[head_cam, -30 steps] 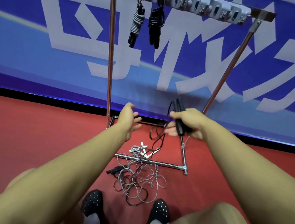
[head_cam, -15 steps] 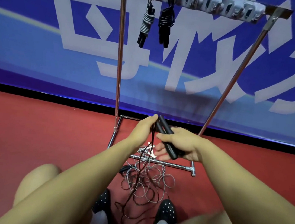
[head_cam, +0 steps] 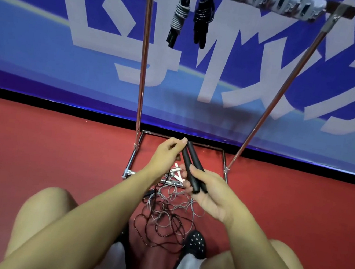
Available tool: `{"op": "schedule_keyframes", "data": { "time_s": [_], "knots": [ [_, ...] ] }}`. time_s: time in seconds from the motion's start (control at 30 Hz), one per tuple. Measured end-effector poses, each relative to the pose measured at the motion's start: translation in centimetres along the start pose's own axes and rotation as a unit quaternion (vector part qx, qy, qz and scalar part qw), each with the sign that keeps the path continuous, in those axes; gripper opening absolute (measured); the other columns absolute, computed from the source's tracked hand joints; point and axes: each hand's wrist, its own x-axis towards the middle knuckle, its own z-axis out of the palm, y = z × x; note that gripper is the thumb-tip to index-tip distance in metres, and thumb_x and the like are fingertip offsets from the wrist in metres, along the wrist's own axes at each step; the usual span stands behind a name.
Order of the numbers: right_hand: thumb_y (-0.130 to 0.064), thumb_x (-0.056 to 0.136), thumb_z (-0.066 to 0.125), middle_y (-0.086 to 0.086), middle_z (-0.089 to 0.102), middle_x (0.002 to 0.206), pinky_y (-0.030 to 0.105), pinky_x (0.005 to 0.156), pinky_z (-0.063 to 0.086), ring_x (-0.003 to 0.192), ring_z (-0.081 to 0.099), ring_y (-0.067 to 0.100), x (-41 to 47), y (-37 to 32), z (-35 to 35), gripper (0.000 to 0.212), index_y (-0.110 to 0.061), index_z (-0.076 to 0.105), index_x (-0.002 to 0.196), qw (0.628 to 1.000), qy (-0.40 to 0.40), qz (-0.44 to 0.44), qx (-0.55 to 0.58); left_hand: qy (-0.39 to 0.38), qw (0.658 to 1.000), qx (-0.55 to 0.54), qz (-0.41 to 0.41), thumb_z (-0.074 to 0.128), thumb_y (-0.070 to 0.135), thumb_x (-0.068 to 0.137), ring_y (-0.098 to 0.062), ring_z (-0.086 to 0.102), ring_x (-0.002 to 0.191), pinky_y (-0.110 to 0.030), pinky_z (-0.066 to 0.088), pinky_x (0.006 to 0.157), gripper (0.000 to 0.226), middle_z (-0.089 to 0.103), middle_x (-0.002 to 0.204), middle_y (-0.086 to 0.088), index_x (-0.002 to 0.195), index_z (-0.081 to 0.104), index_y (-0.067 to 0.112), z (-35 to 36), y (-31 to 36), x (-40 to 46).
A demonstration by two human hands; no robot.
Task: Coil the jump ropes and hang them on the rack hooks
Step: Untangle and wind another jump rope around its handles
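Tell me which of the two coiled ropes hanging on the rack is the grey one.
The left coil, wound in grey cord; the one beside it is all black.

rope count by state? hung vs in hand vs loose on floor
Hung coiled on the rack hooks: 2, a grey rope and a black rope
In hand: 1, black handles held in the right hand, left hand at their tips
Loose on floor: at least 1, a grey tangle
Total: at least 4
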Motion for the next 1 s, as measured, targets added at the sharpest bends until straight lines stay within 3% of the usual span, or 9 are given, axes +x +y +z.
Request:
{"op": "schedule_keyframes", "data": {
  "time_s": [0.17, 0.3, 0.37, 0.5, 0.63, 0.73, 0.8, 0.9, 1.0],
  "knots": [
    [-0.012, 0.097, 0.056, 0.009, 0.062, 0.093, 0.017, 0.052, 0.045, 0.063, 0.054, 0.01, 1.2, 1.3, 0.2, 0.033, 0.002, 0.059, 0.127, 0.994, -0.05, -0.034, 0.09, -0.038, 0.997, 0.017, -0.067, 0.034, 0.063, 0.103, -0.014, 0.055, 0.066, -0.037, 0.043, 0.079, 0.06, 0.059, 0.063, 0.005, 0.077, 0.065, 0.018, 0.1, -1.1, -0.9],
    [-0.012, 0.094, 0.057, 0.014, 0.065, 0.094, 0.018, 0.049, 0.045, 0.064, 0.056, 0.014, 2.1, 2.3, 0.2, 0.029, 0.001, 0.063, 0.119, 0.989, -0.04, -0.051, 0.136, -0.068, 0.994, 0.027, -0.079, 0.052, 0.036, 0.093, -0.013, 0.057, 0.068, -0.035, 0.044, 0.078, 0.033, 0.06, 0.073, -0.004, 0.087, 0.064, 0.006, -0.2, -4.3, -1.8],
    [-0.014, 0.095, 0.057, 0.01, 0.06, 0.087, 0.018, 0.049, 0.045, 0.063, 0.055, 0.013, 2.3, 2.6, -0.3, 0.037, 0.003, 0.059, 0.128, 0.989, -0.024, -0.053, 0.135, -0.065, 0.992, 0.002, -0.11, 0.05, 0.033, 0.104, -0.016, 0.058, 0.06, -0.034, 0.049, 0.071, 0.027, 0.052, 0.073, -0.005, 0.093, 0.057, 0.009, -1.0, -5.4, -2.5],
    [-0.017, 0.097, 0.055, 0.003, 0.057, 0.082, 0.018, 0.052, 0.046, 0.062, 0.052, 0.009, 2.5, 2.5, -1.6, 0.046, 0.003, 0.054, 0.138, 0.99, -0.021, -0.059, 0.129, -0.094, 0.985, 0.014, -0.144, 0.043, 0.036, 0.109, -0.016, 0.048, 0.048, -0.027, 0.04, 0.05, 0.037, 0.045, 0.064, 0.001, 0.081, 0.056, 0.015, -1.9, -6.9, -3.9],
    [-0.017, 0.096, 0.055, 0.003, 0.061, 0.086, 0.015, 0.048, 0.044, 0.057, 0.049, 0.006, 2.7, 1.6, -2.3, 0.038, -0.001, 0.058, 0.13, 0.987, -0.001, -0.078, 0.138, -0.108, 0.983, 0.058, -0.134, 0.046, 0.041, 0.108, -0.015, 0.04, 0.047, -0.025, 0.038, 0.051, 0.047, 0.045, 0.055, -0.002, 0.072, 0.055, 0.012, -1.8, -8.0, -5.0],
    [-0.012, 0.096, 0.054, 0.013, 0.071, 0.111, 0.015, 0.047, 0.043, 0.057, 0.052, 0.007, 3.4, 1.5, -3.3, 0.029, -0.001, 0.057, 0.123, 0.982, 0.021, -0.097, 0.163, -0.078, 0.983, 0.1, -0.132, 0.049, 0.043, 0.106, -0.012, 0.04, 0.045, -0.028, 0.035, 0.054, 0.049, 0.047, 0.05, 0.002, 0.069, 0.06, 0.013, -1.2, -8.5, -5.3],
    [-0.008, 0.1, 0.052, 0.024, 0.067, 0.129, 0.017, 0.049, 0.045, 0.065, 0.06, 0.012, 3.9, 1.7, -4.2, 0.024, 0.0, 0.055, 0.122, 0.98, 0.043, -0.096, 0.169, -0.079, 0.975, 0.167, -0.124, 0.048, 0.047, 0.105, -0.01, 0.037, 0.043, -0.029, 0.031, 0.053, 0.049, 0.045, 0.048, 0.009, 0.072, 0.068, 0.017, -0.5, -8.2, -5.7],
    [-0.003, 0.103, 0.052, 0.031, 0.063, 0.132, 0.019, 0.049, 0.046, 0.078, 0.07, 0.02, 4.5, 2.5, -5.4, 0.024, 0.003, 0.053, 0.125, 0.982, 0.104, -0.09, 0.126, -0.11, 0.936, 0.324, -0.08, 0.044, 0.049, 0.105, -0.014, 0.043, 0.05, -0.032, 0.032, 0.054, 0.054, 0.044, 0.048, 0.007, 0.07, 0.064, 0.014, 0.4, -7.2, -6.3],
    [-0.003, 0.102, 0.056, 0.027, 0.065, 0.128, 0.023, 0.049, 0.048, 0.083, 0.073, 0.025, 5.0, 3.3, -6.7, 0.032, 0.006, 0.051, 0.132, 0.985, 0.16, -0.063, 0.024, -0.108, 0.883, 0.457, 0.001, 0.046, 0.042, 0.105, -0.032, 0.062, 0.077, -0.038, 0.049, 0.069, 0.033, 0.066, 0.076, -0.006, 0.092, 0.063, 0.018, 0.4, -5.6, -6.4]
  ]
}}
